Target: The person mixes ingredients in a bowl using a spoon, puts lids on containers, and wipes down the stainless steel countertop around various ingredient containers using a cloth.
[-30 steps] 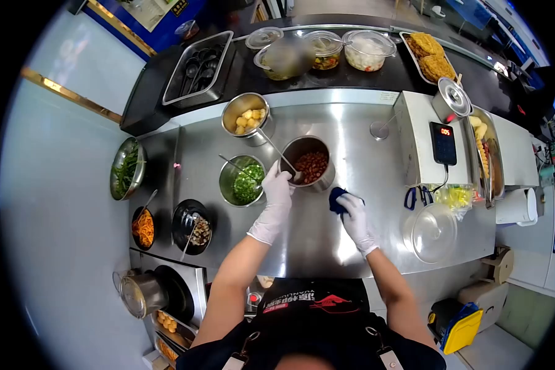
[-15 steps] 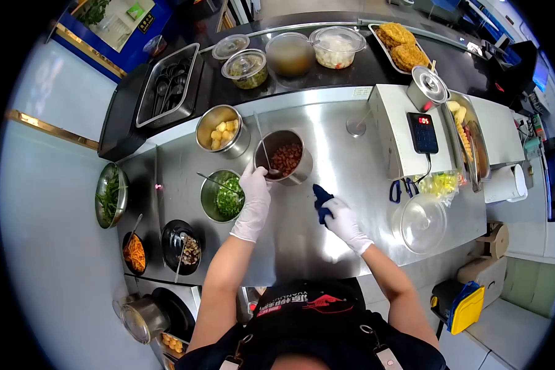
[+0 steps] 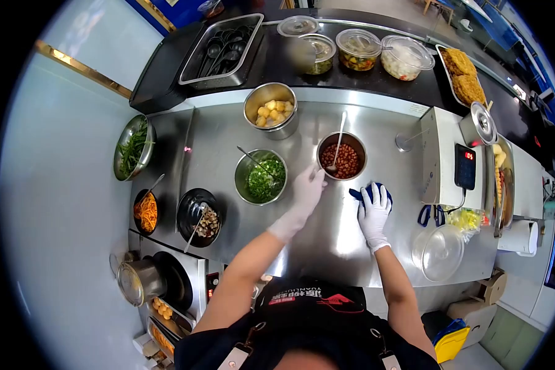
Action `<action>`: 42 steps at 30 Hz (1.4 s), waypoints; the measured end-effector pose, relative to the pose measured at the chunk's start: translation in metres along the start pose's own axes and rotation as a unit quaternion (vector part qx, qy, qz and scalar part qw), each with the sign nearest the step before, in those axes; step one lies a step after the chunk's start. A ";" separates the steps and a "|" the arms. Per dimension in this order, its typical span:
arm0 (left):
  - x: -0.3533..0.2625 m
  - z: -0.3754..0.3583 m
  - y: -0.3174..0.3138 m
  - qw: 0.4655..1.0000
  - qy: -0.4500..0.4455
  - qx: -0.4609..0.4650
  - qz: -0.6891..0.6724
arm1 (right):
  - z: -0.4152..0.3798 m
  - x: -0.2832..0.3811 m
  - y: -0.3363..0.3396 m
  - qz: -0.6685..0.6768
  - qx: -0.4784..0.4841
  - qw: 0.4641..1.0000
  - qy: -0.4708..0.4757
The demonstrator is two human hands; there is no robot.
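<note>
A steel pot [image 3: 360, 143] of reddish-brown beans [image 3: 345, 161] stands upright on the counter, a long-handled spoon [image 3: 340, 139] leaning in it. My gloved left hand [image 3: 308, 190] is beside its lower left rim, slightly blurred, with fingers loosely bent and apart and nothing in them. To the right, my gloved right hand [image 3: 374, 216] presses on a bunched dark blue cloth [image 3: 356, 194], its fingers spread over the fabric and gripping it against the steel surface. A steel bowl of chopped green onions [image 3: 265, 180] with a spoon sits left of my left hand.
A steel pot of yellowish chunks [image 3: 274, 114] stands behind the greens. Black bowls [image 3: 187, 208] are at the left. Blue-handled scissors [image 3: 424, 215], a clear lid [image 3: 443, 253] and a boxy unit with a timer [image 3: 465, 165] lie right. Lidded tubs [image 3: 359, 49] line the back shelf.
My left hand has let go of the bean pot, which went from tilted to upright. My right hand has spread over the cloth near the pot. The camera view has shifted.
</note>
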State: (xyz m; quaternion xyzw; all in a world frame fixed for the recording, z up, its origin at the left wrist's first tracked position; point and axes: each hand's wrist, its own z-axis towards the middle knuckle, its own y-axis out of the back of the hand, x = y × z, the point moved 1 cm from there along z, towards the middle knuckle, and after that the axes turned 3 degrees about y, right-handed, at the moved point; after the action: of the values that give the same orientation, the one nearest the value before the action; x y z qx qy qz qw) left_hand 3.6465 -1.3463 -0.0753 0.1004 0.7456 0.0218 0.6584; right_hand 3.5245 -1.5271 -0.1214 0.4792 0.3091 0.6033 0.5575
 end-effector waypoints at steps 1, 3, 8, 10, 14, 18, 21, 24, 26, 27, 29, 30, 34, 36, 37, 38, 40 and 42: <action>0.002 -0.006 0.024 0.986 -0.107 -0.022 0.124 | 0.000 0.002 -0.002 0.009 0.009 1.000 0.004; -0.051 -0.017 0.083 0.942 -0.182 -0.144 0.245 | -0.008 0.007 -0.004 0.025 0.024 0.999 0.007; -0.029 0.046 0.179 0.871 -0.025 -0.160 0.464 | -0.014 0.033 0.003 0.029 0.060 0.997 0.029; -0.025 0.071 0.178 0.881 0.055 -0.072 0.464 | -0.011 0.038 0.004 0.039 0.064 0.997 0.035; 0.032 0.102 0.203 0.961 0.047 0.009 0.273 | -0.005 0.050 0.016 0.213 -0.015 0.976 -0.029; 0.021 0.068 0.216 0.993 0.064 0.060 0.074 | 0.001 0.074 0.026 0.665 0.142 0.619 -0.393; 0.032 0.046 0.225 0.993 0.102 -0.002 -0.058 | 0.015 0.096 0.035 0.736 0.128 0.539 -0.388; 0.011 0.019 0.234 0.976 0.140 -0.023 -0.162 | 0.033 0.118 0.040 0.769 0.063 0.525 -0.360; -0.005 0.005 0.236 0.963 0.169 -0.064 -0.202 | 0.045 0.137 0.050 0.739 -0.023 0.611 -0.282; -0.015 0.000 0.234 0.965 0.161 -0.067 -0.195 | 0.049 0.149 0.063 0.724 -0.039 0.644 -0.242; -0.040 -0.013 0.222 0.969 0.146 -0.073 -0.185 | 0.056 0.174 0.080 0.649 -0.076 0.747 -0.127; -0.046 -0.020 0.216 0.975 0.139 -0.071 -0.158 | 0.057 0.188 0.084 0.581 -0.107 0.805 -0.057; -0.071 -0.045 0.204 0.980 0.114 -0.015 -0.162 | 0.070 0.196 0.084 0.526 -0.172 0.833 0.007; -0.093 -0.056 0.203 0.982 0.119 0.012 -0.149 | 0.090 0.183 0.083 0.606 -0.112 0.787 0.027; -0.099 -0.060 0.204 0.981 0.120 0.039 -0.150 | 0.104 0.172 0.085 0.647 -0.018 0.761 0.044; -0.101 -0.062 0.206 0.981 0.131 0.054 -0.132 | 0.119 0.164 0.083 0.723 0.121 0.679 0.037; -0.109 -0.067 0.197 0.981 0.141 0.063 -0.117 | 0.133 0.158 0.076 0.784 0.317 0.534 0.007; -0.106 -0.068 0.189 0.979 0.140 0.066 -0.132 | 0.129 0.164 0.067 0.847 0.343 0.400 -0.067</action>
State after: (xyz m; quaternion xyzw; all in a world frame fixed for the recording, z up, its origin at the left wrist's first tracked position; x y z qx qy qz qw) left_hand 3.6143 -1.1734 0.0689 0.0404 0.8368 -0.1004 0.5368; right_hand 3.6313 -1.4012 0.0226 0.6852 -0.1132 0.5757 -0.4316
